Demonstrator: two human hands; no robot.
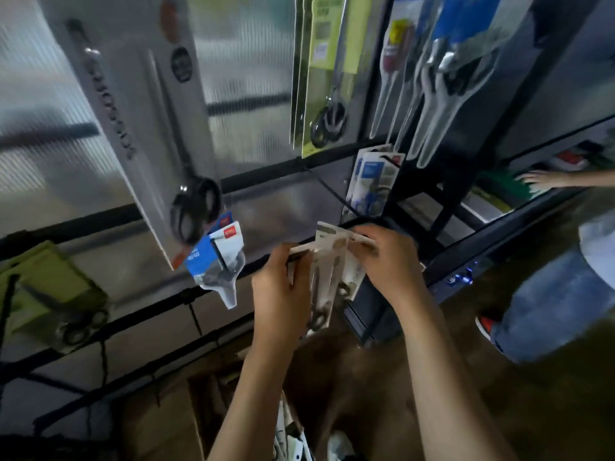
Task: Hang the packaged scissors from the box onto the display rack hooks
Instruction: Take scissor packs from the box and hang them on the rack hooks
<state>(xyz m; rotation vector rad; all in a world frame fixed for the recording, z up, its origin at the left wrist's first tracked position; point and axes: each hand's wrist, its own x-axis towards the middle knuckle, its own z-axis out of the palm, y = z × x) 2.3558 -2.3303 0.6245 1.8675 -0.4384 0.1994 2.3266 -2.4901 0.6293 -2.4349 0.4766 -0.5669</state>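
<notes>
- The pale, card-backed packs of dark-handled scissors (324,277) sit just below the middle of the view, held upright in front of the rack; there look to be two or three overlapping, though blur hides the exact count.
- The left hand (283,287) grips the packs from their 9 o'clock side, fingers curled round the card edge. The right hand (386,261) pinches the top corner at 2 o'clock, seemingly peeling one pack away from the rest.
- The step in hand, as I judge it, is separating a single pack and finding its hang hole — best done with the right hand keeping hold near the top edge so the hole stays free and faces the rack.
- A bare black wire hook (336,194) juts out at 12 o'clock from the packs, beside the small blue-and-white scissor packs (369,181) at 1 o'clock; it is the likely target.
- Approach the hook tip squarely and slide the card straight back — a tilted card may snag or tear at the hole.
- Another blue-and-white pack (219,261) hangs at 9 o'clock, near the left hand; keep that elbow in to avoid knocking it.
- The brown cardboard box (186,417) lies open at 7 o'clock, more packs showing beside it.
- A second person's hand (539,179) reaches onto a shelf at 3 o'clock, well apart.
</notes>
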